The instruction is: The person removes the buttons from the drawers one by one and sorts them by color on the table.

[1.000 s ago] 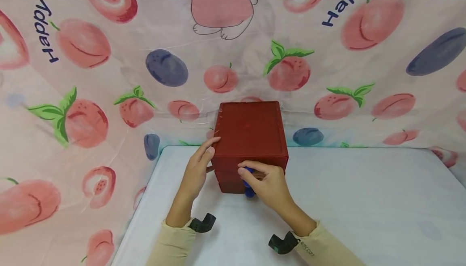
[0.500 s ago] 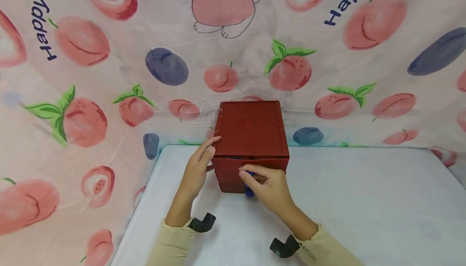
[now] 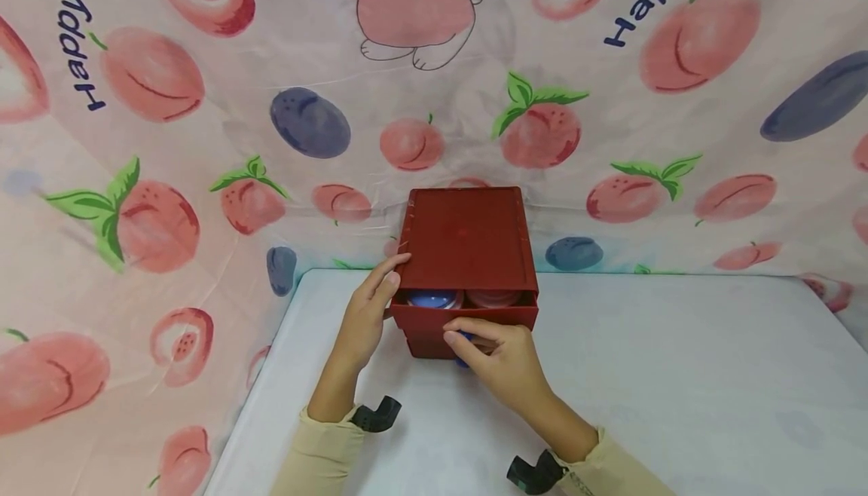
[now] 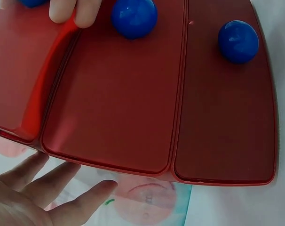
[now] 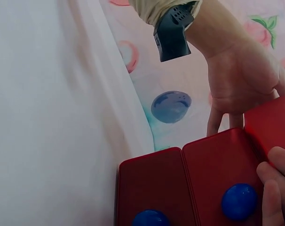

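A red drawer box [image 3: 466, 240] with three stacked drawers stands at the back of the table. Its top drawer [image 3: 417, 317] is partly pulled out. Inside lie a blue round thing [image 3: 432, 298] and a pink round thing [image 3: 493, 299], their kinds unclear. My right hand [image 3: 507, 359] pinches the top drawer's blue knob [image 3: 465, 335], which its fingers partly cover. Against the box's left side rests my left hand [image 3: 365, 321], its fingers fairly straight in the left wrist view. Blue ball-shaped knobs [image 4: 134, 18] also sit on the two lower drawers, which are closed.
A white table [image 3: 651, 375] carries the box, with its surface extending to both sides and in front. Directly behind hangs a pink fruit-print cloth [image 3: 461, 96]. Black camera mounts [image 3: 377, 414] are strapped at both sleeves.
The top drawer, closed one second ago, has slid out toward me, showing the blue and pink things. My right hand has moved slightly nearer with the knob; the left hand has stayed put.
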### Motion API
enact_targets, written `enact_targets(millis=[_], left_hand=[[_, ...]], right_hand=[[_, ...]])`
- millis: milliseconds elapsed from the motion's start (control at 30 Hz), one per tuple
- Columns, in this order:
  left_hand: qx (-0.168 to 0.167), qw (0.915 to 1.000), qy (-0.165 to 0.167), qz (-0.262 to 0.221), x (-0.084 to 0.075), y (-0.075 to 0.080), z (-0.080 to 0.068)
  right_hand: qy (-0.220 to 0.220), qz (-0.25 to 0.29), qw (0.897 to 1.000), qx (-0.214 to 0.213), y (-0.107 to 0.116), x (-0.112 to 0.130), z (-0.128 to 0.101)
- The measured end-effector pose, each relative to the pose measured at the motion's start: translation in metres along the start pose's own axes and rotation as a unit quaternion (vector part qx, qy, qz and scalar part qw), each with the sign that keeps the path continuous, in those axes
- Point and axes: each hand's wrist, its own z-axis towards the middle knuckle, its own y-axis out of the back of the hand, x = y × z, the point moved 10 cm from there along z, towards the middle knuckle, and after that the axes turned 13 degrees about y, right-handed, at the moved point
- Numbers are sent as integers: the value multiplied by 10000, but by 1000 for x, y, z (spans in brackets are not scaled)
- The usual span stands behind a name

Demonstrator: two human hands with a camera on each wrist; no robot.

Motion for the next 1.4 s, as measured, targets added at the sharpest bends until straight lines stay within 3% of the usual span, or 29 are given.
enact_targets(millis=[733,1033,1400], left_hand=[[-39,10000,70,-11,-2,-1,-2],[-64,9999,23,146,-1,-1,-3],[-95,9997,-10,205,0,2,-3]], right_hand=[[210,-142,9996,87,0,17,-13],[-42,-181,9995,256,-2,24,-22],[106,25,9997,235,-4,35,-29]])
